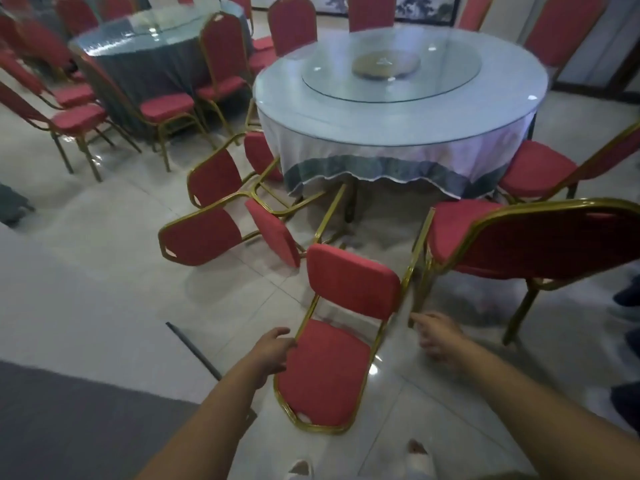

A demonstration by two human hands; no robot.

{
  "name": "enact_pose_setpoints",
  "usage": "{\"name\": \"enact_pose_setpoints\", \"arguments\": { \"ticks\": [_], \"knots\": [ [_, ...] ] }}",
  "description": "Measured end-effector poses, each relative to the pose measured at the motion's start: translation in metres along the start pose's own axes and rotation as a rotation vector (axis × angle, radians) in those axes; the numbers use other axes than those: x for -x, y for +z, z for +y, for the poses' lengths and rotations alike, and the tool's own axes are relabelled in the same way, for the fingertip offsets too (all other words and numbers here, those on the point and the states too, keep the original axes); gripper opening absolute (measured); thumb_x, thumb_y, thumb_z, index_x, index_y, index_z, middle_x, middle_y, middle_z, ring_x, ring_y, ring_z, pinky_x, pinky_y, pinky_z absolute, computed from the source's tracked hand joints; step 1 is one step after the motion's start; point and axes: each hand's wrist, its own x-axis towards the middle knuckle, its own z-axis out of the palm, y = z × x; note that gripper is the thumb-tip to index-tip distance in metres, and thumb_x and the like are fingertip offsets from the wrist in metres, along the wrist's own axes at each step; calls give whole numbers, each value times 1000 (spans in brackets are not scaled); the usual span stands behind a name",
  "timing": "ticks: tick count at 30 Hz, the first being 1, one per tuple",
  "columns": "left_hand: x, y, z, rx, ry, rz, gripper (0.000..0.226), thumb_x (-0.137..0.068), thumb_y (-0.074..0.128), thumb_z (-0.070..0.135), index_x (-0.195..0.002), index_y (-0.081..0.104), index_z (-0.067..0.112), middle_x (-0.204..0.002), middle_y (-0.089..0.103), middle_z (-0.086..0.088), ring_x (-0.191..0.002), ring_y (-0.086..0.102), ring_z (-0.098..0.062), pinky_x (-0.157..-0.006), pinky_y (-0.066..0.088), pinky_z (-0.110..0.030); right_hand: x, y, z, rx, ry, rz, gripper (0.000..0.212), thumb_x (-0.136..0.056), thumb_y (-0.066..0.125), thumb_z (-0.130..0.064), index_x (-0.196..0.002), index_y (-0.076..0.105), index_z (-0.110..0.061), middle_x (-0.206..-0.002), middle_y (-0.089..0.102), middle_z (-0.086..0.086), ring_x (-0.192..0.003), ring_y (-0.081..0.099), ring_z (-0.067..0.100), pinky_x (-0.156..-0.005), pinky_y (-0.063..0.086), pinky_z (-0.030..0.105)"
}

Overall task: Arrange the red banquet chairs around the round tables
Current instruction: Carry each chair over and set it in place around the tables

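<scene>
**Toppled chair on the near floor**

Head view: a red banquet chair (325,372) lies on its back on the floor, near the round counter (346,150). The left hand (273,351) seems to grip its gold frame. The blurred right hand (438,336) is spread open just beside it.

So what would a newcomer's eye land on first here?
A red chair lies tipped on its back right in front, the left hand gripping its gold frame, the right hand open beside it. Two more toppled chairs lie left of the glass-topped round table.
</scene>
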Motion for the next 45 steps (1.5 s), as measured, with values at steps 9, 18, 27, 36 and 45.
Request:
{"name": "enact_pose_setpoints", "arguments": {
  "ticks": [9, 18, 27, 36, 45],
  "knots": [
    [-86, -59, -81, -178, -100, -61, 38, -95, 58, 14, -132, 52, 9, -103, 58, -10, -91, 57, -24, -80, 53, -36, 54, 115, 113, -10, 261, 88, 32, -92, 62, -44, -112, 56, -21, -109, 57, 7, -96, 59, 27, -80, 51, 40],
    [-231, -44, -222, -203, -124, 36, 29, -89, 63, 16, -118, 64, 21, -104, 67, -10, -102, 62, -30, -96, 51, -47, -67, 198, 237, 24, 400, 13, 47, -89, 67, -42, -127, 50, -21, -119, 55, 5, -101, 58, 24, -81, 52, 39],
    [-469, 12, -375, -307, -88, 145, 55, -87, 68, 42, -134, 53, 18, -119, 61, -6, -97, 58, -23, -80, 44, -34, -297, 287, 395, -48, 458, 49, 81, -82, 73, -49, -146, 36, -15, -144, 44, 10, -123, 50, 30, -90, 47, 40],
    [-650, 24, -438, -15, -62, 210, 57, -88, 66, 45, -129, 49, 10, -119, 60, -14, -95, 61, -29, -73, 49, -37, -459, 365, 470, -450, 419, 166, 69, -80, 72, -46, -135, 52, -9, -121, 65, 13, -101, 64, 30, -88, 53, 39],
    [-522, -9, -379, 3, -90, 130, 40, -90, 67, 31, -123, 55, 13, -94, 59, -8, -77, 56, -22, -60, 49, -35, -347, 287, 398, -359, 458, 108, 69, -81, 75, -46, -134, 53, -7, -104, 69, 8, -77, 65, 22, -54, 53, 30]
  ]
}}
